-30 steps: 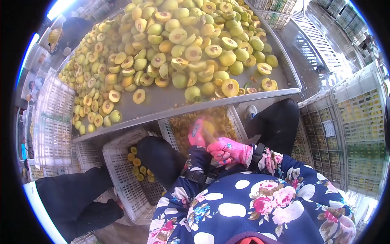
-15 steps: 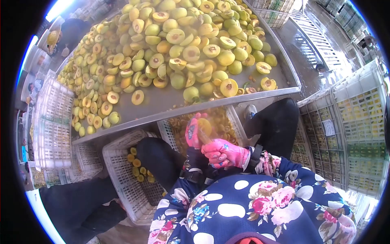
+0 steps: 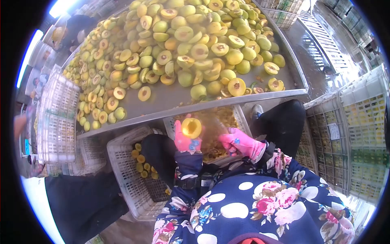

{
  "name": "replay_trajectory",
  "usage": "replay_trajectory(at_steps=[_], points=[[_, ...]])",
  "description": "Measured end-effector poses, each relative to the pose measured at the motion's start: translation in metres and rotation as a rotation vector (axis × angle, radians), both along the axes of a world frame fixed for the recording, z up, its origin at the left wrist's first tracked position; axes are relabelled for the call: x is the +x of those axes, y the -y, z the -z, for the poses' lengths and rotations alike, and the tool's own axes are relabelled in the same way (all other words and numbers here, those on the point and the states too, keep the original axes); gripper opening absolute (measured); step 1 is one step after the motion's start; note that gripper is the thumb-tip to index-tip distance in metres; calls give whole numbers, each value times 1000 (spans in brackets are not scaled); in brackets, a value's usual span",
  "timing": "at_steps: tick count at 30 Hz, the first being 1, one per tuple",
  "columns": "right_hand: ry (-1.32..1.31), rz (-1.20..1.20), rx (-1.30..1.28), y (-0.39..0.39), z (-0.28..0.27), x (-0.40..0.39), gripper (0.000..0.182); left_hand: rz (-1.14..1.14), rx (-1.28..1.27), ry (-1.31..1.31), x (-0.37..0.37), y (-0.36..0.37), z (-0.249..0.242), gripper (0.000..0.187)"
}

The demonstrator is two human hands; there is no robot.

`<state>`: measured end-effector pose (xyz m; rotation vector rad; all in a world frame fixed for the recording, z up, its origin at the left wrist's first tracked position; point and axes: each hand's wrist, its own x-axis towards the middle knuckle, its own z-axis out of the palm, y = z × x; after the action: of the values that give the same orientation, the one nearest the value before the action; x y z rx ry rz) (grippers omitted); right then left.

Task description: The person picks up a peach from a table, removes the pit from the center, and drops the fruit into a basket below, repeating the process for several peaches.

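Observation:
My left hand (image 3: pixel 187 140), in a pink glove, holds a halved yellow fruit (image 3: pixel 191 127) with its hollow cut face up. To the right, my right hand (image 3: pixel 240 144), also in a pink glove, has its fingers curled; what they hold, if anything, is blurred. Both hands are above a crate of fruit scraps (image 3: pixel 240 122), below the metal table's edge. On the metal table (image 3: pixel 162 97) lies a large heap of halved green-yellow fruit (image 3: pixel 199 51).
A white crate (image 3: pixel 118 162) with several fruit halves stands left of my legs. Stacked crates rise at the left (image 3: pixel 59 118) and right (image 3: pixel 357 134). A person's dark-clothed leg (image 3: pixel 81 203) is at lower left. Another person (image 3: pixel 77 30) is at upper left.
My hands have moved apart, the left one leftward and turned so that the fruit's hollow face shows, the right one rightward. The whole view has shifted slightly.

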<state>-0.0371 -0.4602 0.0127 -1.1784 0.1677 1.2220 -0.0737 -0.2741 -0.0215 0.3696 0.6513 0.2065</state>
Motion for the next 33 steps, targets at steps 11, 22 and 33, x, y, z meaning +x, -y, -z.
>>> replay_trajectory(at_steps=[11,22,33], points=[[-94,-111,-219,27,44,9,19,-510,374,-189,-187,-199,8,44],[-83,-159,-422,13,34,3,20,520,1031,-1524,-237,-211,212,56],[-110,-189,-436,15,41,4,17,-170,1242,-476,-85,-257,-43,15]])
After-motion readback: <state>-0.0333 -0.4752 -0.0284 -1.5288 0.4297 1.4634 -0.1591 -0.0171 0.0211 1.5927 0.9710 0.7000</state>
